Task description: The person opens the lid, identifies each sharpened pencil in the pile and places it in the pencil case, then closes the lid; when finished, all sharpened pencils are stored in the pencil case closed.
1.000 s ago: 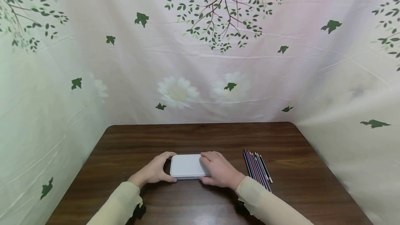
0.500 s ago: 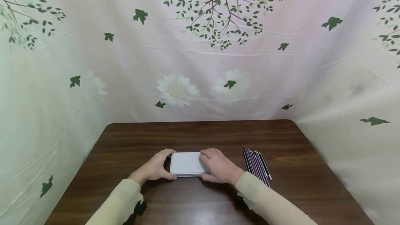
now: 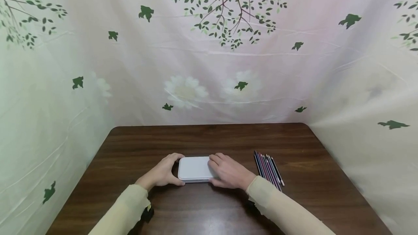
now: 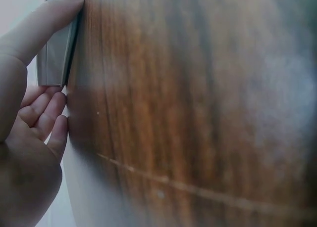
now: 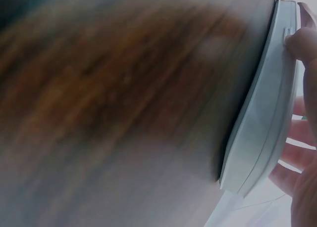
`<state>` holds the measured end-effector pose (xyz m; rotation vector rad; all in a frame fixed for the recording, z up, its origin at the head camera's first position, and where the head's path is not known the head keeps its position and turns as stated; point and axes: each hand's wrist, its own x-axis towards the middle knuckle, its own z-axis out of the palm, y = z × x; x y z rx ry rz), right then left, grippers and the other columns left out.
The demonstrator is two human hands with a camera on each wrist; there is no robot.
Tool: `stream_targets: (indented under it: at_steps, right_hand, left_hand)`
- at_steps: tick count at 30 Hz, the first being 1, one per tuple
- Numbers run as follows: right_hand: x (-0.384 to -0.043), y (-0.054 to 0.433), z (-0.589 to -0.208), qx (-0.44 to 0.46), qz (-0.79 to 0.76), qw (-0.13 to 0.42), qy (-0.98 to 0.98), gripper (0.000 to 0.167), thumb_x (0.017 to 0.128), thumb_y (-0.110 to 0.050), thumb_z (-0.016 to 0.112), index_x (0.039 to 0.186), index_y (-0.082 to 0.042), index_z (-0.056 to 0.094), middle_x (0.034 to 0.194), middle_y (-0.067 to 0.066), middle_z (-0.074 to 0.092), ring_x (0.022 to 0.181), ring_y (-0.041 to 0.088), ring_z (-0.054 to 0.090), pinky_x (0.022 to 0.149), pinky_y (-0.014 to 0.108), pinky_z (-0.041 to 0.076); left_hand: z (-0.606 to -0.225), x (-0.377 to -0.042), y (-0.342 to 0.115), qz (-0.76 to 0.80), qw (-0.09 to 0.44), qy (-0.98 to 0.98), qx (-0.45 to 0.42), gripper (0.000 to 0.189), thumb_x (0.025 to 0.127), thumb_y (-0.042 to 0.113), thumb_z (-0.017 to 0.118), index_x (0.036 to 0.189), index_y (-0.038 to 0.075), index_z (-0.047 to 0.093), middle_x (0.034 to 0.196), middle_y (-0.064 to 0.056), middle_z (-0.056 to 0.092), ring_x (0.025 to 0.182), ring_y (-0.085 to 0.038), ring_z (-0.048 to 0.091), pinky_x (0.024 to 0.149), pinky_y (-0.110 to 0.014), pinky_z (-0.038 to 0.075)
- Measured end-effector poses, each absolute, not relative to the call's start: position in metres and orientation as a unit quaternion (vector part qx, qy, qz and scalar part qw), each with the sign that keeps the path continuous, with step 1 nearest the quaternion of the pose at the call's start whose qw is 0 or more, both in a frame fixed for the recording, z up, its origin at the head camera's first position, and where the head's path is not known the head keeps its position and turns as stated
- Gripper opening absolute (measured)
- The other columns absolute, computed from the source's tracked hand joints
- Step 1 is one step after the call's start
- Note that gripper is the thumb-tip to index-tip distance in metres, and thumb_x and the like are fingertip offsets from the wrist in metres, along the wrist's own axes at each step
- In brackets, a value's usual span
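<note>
A flat white case (image 3: pixel 195 168) with rounded corners lies on the brown wooden table, its lid down. In both wrist views a seam runs along the side of the case (image 5: pixel 260 123). My left hand (image 3: pixel 164 170) grips its left end, thumb on the near side and fingers reaching to the far side. My right hand (image 3: pixel 230 171) holds the right part, covering that end in the head view. Its thumb presses the near side by a small catch, and its fingers lie over the top toward the far edge. What the case contains is hidden.
Several dark and purple pencils (image 3: pixel 268 168) lie side by side right of the case, partly behind the right sleeve (image 3: pixel 266 191). The table (image 3: pixel 209 139) has rounded far corners. Pale cloth (image 3: pixel 209 64) printed with leaves and flowers hangs behind and at both sides.
The head view has tilted slightly down, so everything sits a little higher in the picture. Both hands and the case keep their places on the table.
</note>
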<state>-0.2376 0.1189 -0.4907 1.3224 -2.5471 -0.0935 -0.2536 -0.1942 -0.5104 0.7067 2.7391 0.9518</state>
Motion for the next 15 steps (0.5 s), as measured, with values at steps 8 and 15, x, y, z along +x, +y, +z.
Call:
stream_targets:
  at_steps: [8, 15]
  right_hand:
    - [-0.246, 0.122, -0.491, 0.465, -0.018, 0.115, -0.878, 0.061, 0.101, -0.055, 0.061, 0.135, -0.004, 0.063, 0.141, 0.013, 0.063, 0.129, 0.025, 0.059, 0.111, 0.037, 0.048]
    - [-0.251, 0.127, -0.491, 0.461, 0.01, 0.084, -0.883, 0.067, 0.097, -0.055, 0.066, 0.141, -0.004, 0.059, 0.145, 0.014, 0.059, 0.133, 0.025, 0.056, 0.113, 0.037, 0.046]
  left_hand:
    - [-0.512, -0.256, -0.194, 0.324, 0.079, 0.914, 0.232, 0.093, 0.065, 0.04, 0.101, 0.141, 0.01, 0.055, 0.132, -0.003, 0.06, 0.123, -0.023, 0.054, 0.105, -0.051, 0.046]
    - [-0.511, -0.257, -0.193, 0.328, 0.078, 0.912, 0.232, 0.091, 0.065, 0.039, 0.101, 0.138, 0.01, 0.056, 0.13, -0.003, 0.059, 0.12, -0.022, 0.053, 0.104, -0.049, 0.046]
